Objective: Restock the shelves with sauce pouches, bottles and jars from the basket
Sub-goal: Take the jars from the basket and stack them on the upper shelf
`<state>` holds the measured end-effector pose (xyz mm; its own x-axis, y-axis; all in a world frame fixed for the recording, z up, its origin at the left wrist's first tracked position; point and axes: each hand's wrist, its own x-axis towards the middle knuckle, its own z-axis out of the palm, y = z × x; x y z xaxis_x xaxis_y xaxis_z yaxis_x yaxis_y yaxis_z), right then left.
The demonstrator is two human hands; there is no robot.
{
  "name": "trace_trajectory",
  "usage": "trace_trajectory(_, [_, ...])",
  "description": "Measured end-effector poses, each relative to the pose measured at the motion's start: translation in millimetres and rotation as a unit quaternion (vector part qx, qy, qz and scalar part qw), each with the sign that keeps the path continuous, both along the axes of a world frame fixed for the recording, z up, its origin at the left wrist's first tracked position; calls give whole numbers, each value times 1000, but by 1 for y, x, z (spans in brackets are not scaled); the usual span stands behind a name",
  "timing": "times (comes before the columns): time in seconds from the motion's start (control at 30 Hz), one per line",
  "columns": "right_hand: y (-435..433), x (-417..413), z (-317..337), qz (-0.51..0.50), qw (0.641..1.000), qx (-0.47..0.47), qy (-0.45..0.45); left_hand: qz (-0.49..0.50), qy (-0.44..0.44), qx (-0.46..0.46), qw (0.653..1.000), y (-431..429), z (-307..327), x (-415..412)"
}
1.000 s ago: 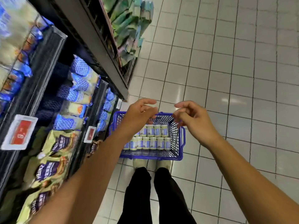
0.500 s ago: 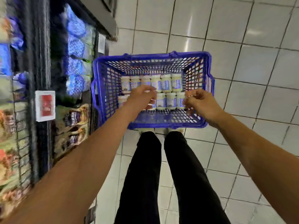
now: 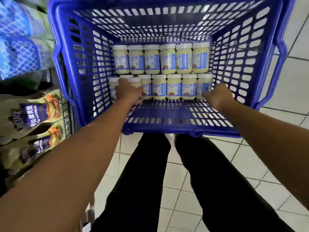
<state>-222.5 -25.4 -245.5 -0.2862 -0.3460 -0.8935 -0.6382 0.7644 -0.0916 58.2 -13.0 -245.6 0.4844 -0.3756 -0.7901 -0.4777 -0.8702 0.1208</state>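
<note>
A blue plastic basket [image 3: 83, 64] stands on the floor in front of my feet. Inside lie two rows of cream-filled sauce jars [image 3: 167, 59] with white lids and blue-and-white labels. My left hand [image 3: 128, 91] reaches into the basket and curls over a jar at the left end of the near row [image 3: 113, 84]. My right hand [image 3: 217, 96] grips the jar at the right end of that row [image 3: 204, 82]. The fingertips of both hands are hidden behind the backs of the hands.
Shelves run along the left, close to the basket. They hold blue-and-white pouches [image 3: 18, 52] higher up and green pouches with purple labels [image 3: 36, 113] lower down. My legs in black trousers [image 3: 150, 181] stand on the white tiled floor [image 3: 250, 190].
The view has dropped much closer to the basket. Both hands went from above the rim down into the basket and closed on jars at either end of the near row.
</note>
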Motion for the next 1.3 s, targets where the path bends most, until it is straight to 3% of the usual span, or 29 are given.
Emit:
trace_trajectory(0.23, [-2,11,-34,-86,996,-27,-27,-34,-78,31,996,1,-21,-11])
trace_trajectory(0.4, [4,13,-40,-55,997,-44,-34,-37,-65,-45,996,17,-24,-23])
trace_trajectory(0.57, [13,12,-45,-28,997,-58,-34,-188,-44,-41,980,12,-35,-36])
trace_trajectory(0.83, [8,11,-68,-111,991,-49,-55,-137,-8,-52,989,8,-51,-17])
trace_trajectory(1.0, [14,12,-77,-96,990,-77,-64,-25,57,-109,992,7,-51,-6])
trace_trajectory(1.17, [12,9,-72,-78,994,-68,-47,116,123,-81,982,1,-48,-12])
trace_trajectory(1.3, [7,8,-56,-103,991,-46,-72,129,163,-46,977,-4,-46,-25])
